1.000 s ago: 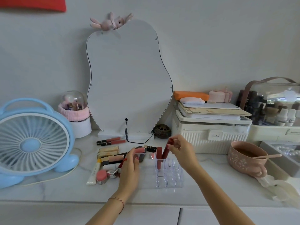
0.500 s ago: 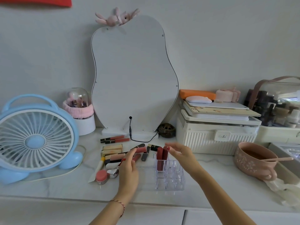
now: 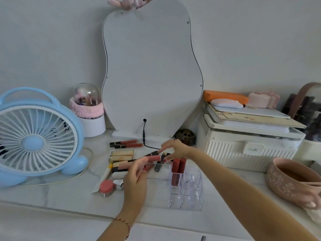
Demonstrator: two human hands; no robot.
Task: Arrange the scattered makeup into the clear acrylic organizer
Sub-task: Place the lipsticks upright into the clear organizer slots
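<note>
two hands (image 3: 134, 181), one organizer (image 3: 188, 192), one fan (image 3: 37, 136)

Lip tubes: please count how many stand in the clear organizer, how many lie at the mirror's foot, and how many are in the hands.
red tubes standing in the organizer: 2
gloss tubes lying at the mirror foot: 2
pink tube pinched by the left hand: 1
Total: 5

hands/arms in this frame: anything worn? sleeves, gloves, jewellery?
Both arms are bare to the frame edge: no sleeves, no gloves. The left hand has a thin braided red cord bracelet at the wrist. The right hand shows no watch, ring or band; its wrist and forearm are bare. Fingernails are too blurred to judge.
</note>
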